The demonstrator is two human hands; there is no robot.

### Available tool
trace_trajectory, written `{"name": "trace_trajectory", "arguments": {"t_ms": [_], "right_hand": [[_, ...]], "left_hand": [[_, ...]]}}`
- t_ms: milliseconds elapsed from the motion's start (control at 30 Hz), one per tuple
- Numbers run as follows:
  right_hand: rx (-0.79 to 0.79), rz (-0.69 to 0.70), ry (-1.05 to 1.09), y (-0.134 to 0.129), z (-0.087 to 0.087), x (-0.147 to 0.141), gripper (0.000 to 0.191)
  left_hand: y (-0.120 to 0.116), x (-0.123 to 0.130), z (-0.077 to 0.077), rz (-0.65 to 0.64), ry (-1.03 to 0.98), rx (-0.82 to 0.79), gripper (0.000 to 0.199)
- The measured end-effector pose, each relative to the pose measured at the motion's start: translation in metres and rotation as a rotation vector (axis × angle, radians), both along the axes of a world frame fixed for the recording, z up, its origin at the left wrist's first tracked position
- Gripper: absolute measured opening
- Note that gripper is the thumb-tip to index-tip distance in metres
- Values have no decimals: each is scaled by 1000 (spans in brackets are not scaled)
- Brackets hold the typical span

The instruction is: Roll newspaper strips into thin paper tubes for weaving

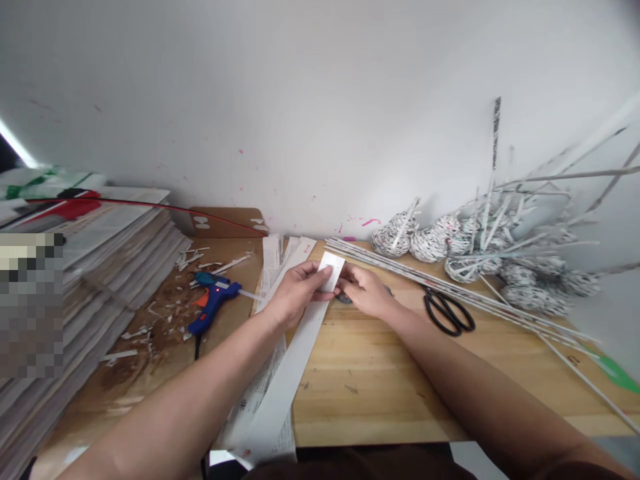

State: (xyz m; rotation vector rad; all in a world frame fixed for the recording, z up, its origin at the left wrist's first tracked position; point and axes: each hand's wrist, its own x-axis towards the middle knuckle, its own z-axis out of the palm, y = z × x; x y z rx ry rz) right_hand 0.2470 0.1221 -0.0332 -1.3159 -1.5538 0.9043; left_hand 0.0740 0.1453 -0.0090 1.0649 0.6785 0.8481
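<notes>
My left hand pinches the top end of a long white paper strip, its thumb pressed on the small white upright end piece. From there the strip slants down toward the table's front edge. My right hand is closed at the right side of that end, fingertips together at its edge. Under and beside the strip lie more printed paper strips. A small dark object shows partly beneath my right hand; I cannot make out what it is.
A blue glue gun lies at left among paper scraps, near a tall paper stack. Black-handled scissors and long rolled paper sticks are at right. Several woven paper shapes stand against the wall.
</notes>
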Motion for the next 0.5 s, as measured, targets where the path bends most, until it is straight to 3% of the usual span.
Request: {"name": "trace_trajectory", "arguments": {"t_ms": [233,500], "right_hand": [[-95,130,266,0,10,7,34],[-79,155,264,-5,14,3,35]], "left_hand": [[2,0,-7,-19,69,57,41],[1,0,-4,-7,159,107,41]]}}
